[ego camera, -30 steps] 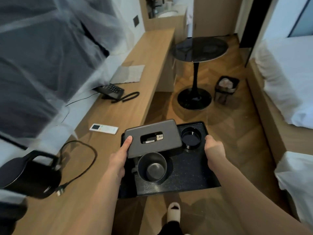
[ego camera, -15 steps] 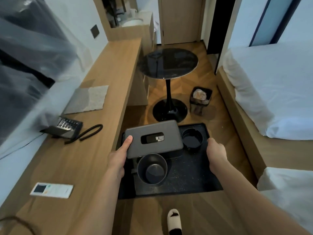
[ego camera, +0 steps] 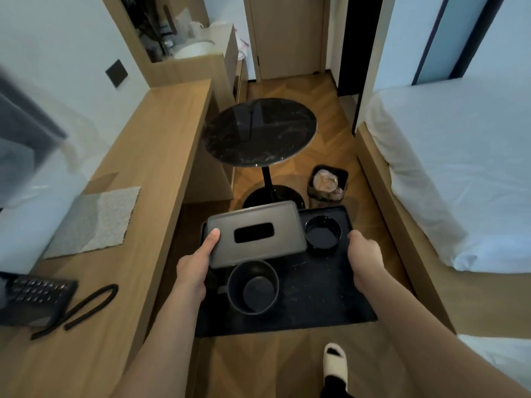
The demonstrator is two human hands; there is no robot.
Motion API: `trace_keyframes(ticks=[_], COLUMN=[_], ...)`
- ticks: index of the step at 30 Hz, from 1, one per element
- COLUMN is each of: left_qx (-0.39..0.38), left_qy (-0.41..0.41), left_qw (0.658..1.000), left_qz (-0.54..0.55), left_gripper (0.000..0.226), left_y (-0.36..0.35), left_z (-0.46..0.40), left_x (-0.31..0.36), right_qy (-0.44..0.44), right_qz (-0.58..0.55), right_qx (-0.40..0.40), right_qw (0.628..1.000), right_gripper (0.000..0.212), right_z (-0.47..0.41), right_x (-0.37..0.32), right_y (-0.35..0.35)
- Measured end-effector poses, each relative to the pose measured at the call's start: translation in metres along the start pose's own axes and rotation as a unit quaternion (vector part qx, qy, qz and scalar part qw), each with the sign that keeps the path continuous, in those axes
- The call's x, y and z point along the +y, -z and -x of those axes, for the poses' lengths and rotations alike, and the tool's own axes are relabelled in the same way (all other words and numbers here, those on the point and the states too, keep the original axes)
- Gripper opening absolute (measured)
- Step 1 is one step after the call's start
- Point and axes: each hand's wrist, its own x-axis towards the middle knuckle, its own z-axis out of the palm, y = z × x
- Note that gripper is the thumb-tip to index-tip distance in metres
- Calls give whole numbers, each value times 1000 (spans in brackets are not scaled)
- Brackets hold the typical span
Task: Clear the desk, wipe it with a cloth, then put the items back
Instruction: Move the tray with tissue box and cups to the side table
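White bed [ego camera: 459, 173] fills the right side, wooden frame along its near-left edge. Long wooden desk [ego camera: 149, 168] runs down the left against the wall, near to far. Round black pedestal table [ego camera: 258, 132] stands in the middle on the wood floor, just past the desk's right edge. Black tray [ego camera: 324, 300] is held in the air over the floor, right of the desk and near the round table's base. Grey cloth [ego camera: 97, 219] lies flat on the desk, left middle. Grey tissue box [ego camera: 255, 234] sits across the tray's far-left part, slot facing up. Black phone [ego camera: 34, 297] rests on the desk near left, its coiled cord trailing right. Small black bin [ego camera: 327, 183] with crumpled wrap inside stands on the floor right of the table base. Black cup [ego camera: 253, 287] stands upright on the tray just near of the tissue box. Black ashtray [ego camera: 323, 232] sits at the tray's far right, beside the box. Left hand [ego camera: 195, 268] grips the tray's left edge, thumb laid on the box's left corner, other fingers hidden below. Right hand [ego camera: 365, 257] grips the tray's right edge, fingers curled over it. Slippered foot [ego camera: 334, 360] shows at the near bottom.
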Motion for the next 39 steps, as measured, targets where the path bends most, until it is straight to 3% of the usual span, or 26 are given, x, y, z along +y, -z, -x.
trace_keyframes(ticks=[3, 8, 14, 19, 24, 30, 33, 37, 39], left_qx=[6, 23, 35, 28, 15, 10, 11, 24, 33], left_qy=[2, 2, 6, 5, -2, 9, 17, 30, 28], left_qw=[1000, 999, 999, 999, 1000, 1000, 1000, 999, 999], left_qz=[11, 28, 19, 15, 1, -3, -2, -1, -2], left_gripper=[111, 119, 97, 103, 78, 98, 86, 117, 119], left_y=[-37, -87, -135, -164, -185, -207, -219, -237, -247], left_z=[-21, -55, -104, -165, -226, -291, -316, -359, -377], left_x=[24, 67, 112, 154, 204, 242, 252, 270, 282], right_qy=[16, 21, 5, 21, 32, 27, 16, 11, 18], right_qz=[14, 25, 20, 31, 30, 28, 29, 42, 42], right_qx=[-11, -15, -25, -12, 0, 0, -6, -31, -47], right_qw=[1000, 999, 999, 999, 999, 999, 999, 999, 998], right_gripper=[32, 17, 16, 15, 23, 16, 17, 23, 21], right_z=[-40, -95, -155, -207, -252, -300, -322, -362, -384], right_x=[-42, -95, -140, -181, -226, -265, -280, -306, -321], right_y=[-4, -19, -50, -88, -135, -177, -191, -216, -229])
